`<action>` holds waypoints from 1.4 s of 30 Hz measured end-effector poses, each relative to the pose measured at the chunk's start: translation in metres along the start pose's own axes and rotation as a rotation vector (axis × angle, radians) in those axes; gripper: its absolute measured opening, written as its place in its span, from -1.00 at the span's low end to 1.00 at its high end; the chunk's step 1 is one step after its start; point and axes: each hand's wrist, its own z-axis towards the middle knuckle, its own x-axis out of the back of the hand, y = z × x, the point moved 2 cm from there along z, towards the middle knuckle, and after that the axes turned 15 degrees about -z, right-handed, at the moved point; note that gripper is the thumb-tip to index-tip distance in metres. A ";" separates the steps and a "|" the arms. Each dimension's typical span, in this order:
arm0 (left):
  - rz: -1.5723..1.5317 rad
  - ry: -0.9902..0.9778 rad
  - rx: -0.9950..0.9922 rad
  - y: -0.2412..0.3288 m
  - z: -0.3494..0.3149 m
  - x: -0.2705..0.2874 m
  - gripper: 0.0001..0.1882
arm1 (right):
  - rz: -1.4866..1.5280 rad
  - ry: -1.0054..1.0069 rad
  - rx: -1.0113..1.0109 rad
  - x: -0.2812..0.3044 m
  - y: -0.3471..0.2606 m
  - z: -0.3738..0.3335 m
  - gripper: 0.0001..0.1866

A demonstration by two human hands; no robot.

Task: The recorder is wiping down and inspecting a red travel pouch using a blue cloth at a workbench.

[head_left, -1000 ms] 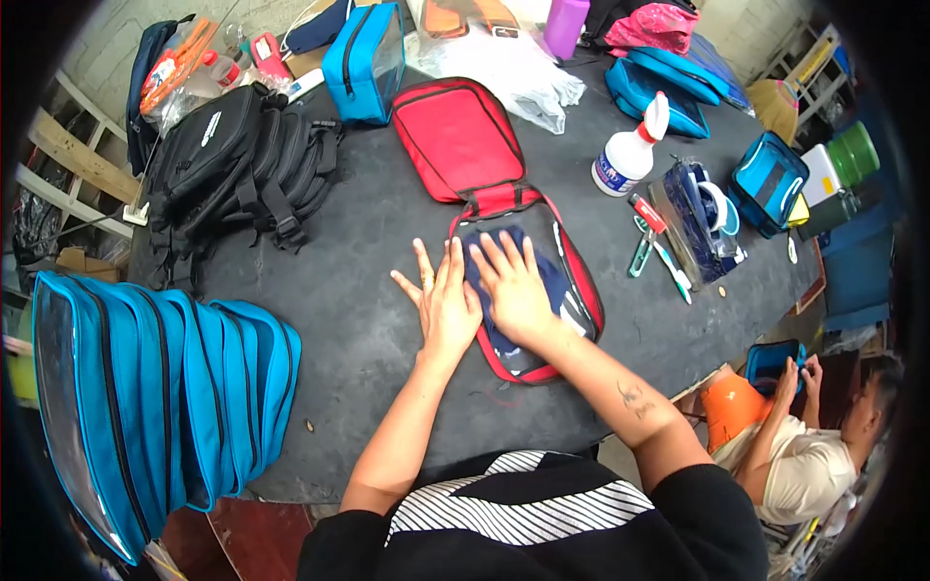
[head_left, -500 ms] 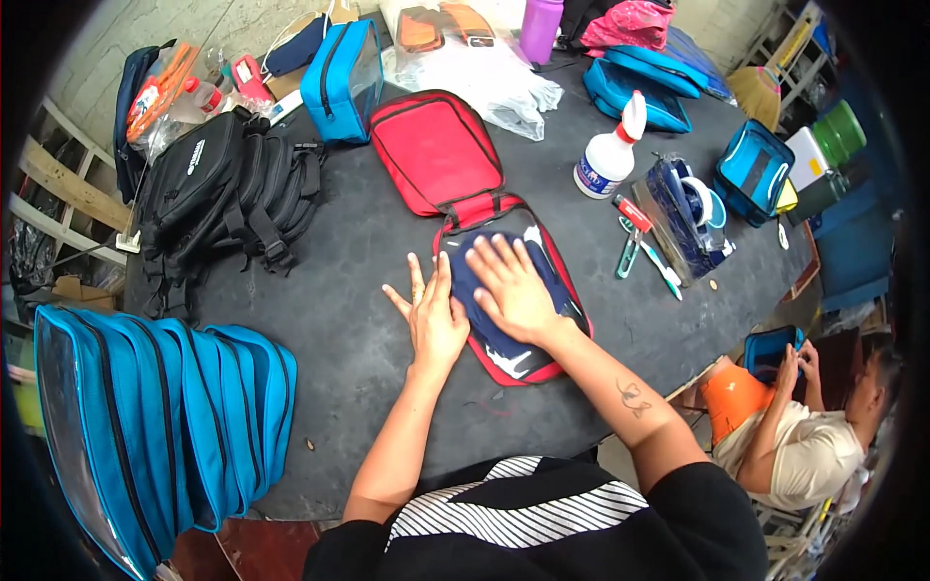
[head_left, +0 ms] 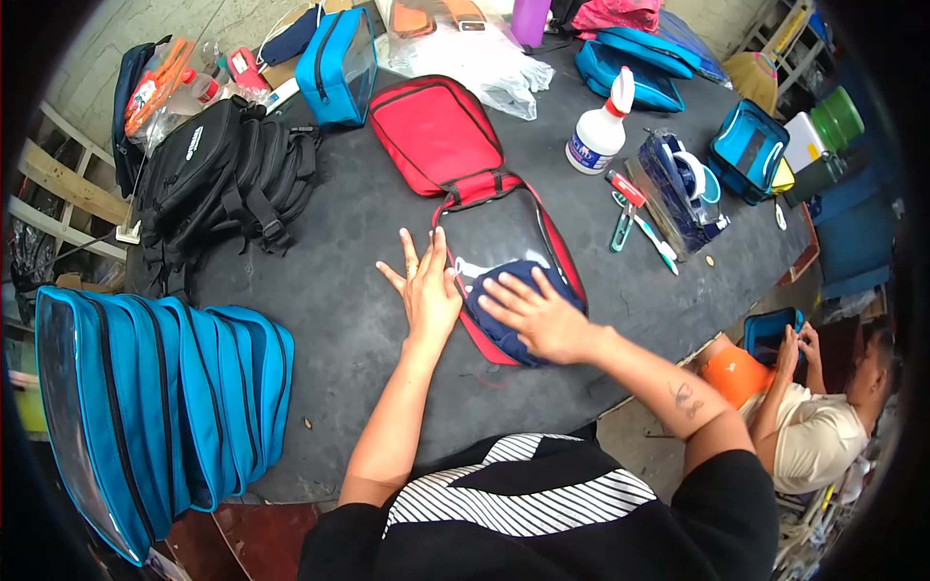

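A red bag (head_left: 434, 126) with dark zippers lies unfolded in front of me, its red panel on the far side and its clear plastic panel (head_left: 502, 230) closer to me. On the near part of that clear panel, my right hand (head_left: 542, 318) presses flat, fingers spread, over a bunched navy cloth (head_left: 492, 331). My left hand (head_left: 428, 298) rests at the panel's left edge, with its fingers stretched out and apart. The cloth hides much of the panel's near end.
Blue bags with clear sides (head_left: 194, 387) stand in a row at left, near a black backpack (head_left: 208, 179). A white spray bottle (head_left: 596, 136), a red-and-green cutter (head_left: 626, 208) and a toothbrush (head_left: 661, 250) are at right. Beyond the table's right edge sits another person (head_left: 819, 431).
My right hand has slid the navy cloth toward me and slightly right, uncovering the panel's far part. My left hand stays at the bag's left edge.
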 end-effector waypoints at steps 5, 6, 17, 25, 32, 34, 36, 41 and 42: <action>-0.046 -0.013 -0.023 0.001 0.001 -0.004 -0.26 | -0.052 0.294 -0.232 -0.022 0.051 0.038 -0.32; -0.047 -0.006 -0.039 0.002 0.002 -0.008 -0.25 | -0.067 0.289 -0.327 -0.026 0.056 0.053 -0.32; 0.031 0.053 0.009 -0.001 0.008 -0.007 -0.30 | 0.225 -0.036 0.130 0.022 -0.001 -0.037 -0.36; -0.552 -0.073 -0.194 0.007 -0.009 0.019 -0.56 | 0.622 0.035 -0.155 0.067 -0.019 -0.075 -0.63; -0.760 -0.175 -0.177 0.059 -0.020 0.056 -0.53 | 0.691 0.530 -0.422 0.227 0.085 -0.084 -0.55; -0.860 0.007 0.034 0.067 -0.006 0.049 -0.75 | 0.353 0.801 -0.673 0.232 0.100 -0.065 -0.56; -0.847 0.210 0.244 0.049 0.006 0.041 -0.76 | 0.187 0.981 -0.730 0.221 0.095 -0.040 -0.58; -0.355 0.219 0.425 0.011 0.010 0.020 -0.77 | 0.010 0.397 -0.361 0.104 0.020 0.048 -0.46; -0.236 0.375 0.206 0.009 0.005 0.013 -0.80 | 0.021 0.309 -0.276 0.046 0.006 0.059 -0.38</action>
